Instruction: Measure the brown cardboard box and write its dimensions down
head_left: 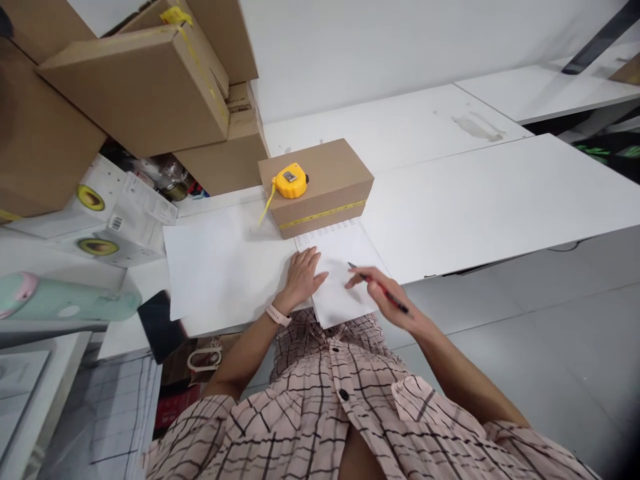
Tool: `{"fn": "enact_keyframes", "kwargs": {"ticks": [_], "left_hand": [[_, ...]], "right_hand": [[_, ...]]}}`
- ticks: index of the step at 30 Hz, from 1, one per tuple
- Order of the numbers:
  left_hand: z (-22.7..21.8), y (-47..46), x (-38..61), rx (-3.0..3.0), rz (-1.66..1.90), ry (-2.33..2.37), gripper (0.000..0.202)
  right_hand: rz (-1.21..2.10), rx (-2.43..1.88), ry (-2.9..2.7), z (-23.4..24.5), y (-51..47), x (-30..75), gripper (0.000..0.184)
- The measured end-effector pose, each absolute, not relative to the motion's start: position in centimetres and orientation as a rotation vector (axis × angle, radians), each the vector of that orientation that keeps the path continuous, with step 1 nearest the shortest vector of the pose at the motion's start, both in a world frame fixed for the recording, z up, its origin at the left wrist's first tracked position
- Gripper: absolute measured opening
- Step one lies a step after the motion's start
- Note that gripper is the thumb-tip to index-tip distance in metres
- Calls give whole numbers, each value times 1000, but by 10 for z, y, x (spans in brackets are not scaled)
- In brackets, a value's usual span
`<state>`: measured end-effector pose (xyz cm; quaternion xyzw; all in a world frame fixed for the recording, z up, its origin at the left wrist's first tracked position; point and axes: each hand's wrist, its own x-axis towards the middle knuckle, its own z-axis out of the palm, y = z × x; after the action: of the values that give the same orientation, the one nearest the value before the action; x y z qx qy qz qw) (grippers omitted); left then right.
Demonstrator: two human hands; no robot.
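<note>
The slim pen slants over the three-o'clock side of the paper; it looks light, stiff and perhaps a little slick, best taken just behind the tip, though from here I can't tell whether that tip touches. The paper seems thin and easily creased, apt to slide unless pressed near an edge. The right hand is at four o'clock, pinching the pen, its wrist beyond the page's edge. The left hand lies at nine o'clock, palm down, thumb spread toward the middle. Out at twelve sits a brown box, a yellow tape measure on top
</note>
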<state>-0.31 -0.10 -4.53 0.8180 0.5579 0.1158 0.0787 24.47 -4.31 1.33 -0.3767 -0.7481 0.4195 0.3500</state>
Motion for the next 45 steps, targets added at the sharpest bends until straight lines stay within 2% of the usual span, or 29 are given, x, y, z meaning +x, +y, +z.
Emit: {"fn": "enact_keyframes", "kwargs": {"ticks": [3, 8, 14, 23, 45], "left_hand": [[-42, 0, -3, 2459, 329, 1692, 49], [-44, -3, -4, 2422, 336, 1699, 49], [-47, -2, -5, 2409, 371, 1704, 50], [-47, 3, -5, 2415, 454, 1680, 48], [-49, 4, -6, 2410, 471, 1688, 48]], "right_hand": [[1231, -1062, -1606, 15, 5, 213, 44], [1418, -1124, -1194, -30, 85, 147, 40], [1171, -1156, -1391, -56, 101, 127, 23], [987, -1230, -1394, -66, 98, 127, 27], [983, -1252, -1451, -63, 98, 126, 26]]}}
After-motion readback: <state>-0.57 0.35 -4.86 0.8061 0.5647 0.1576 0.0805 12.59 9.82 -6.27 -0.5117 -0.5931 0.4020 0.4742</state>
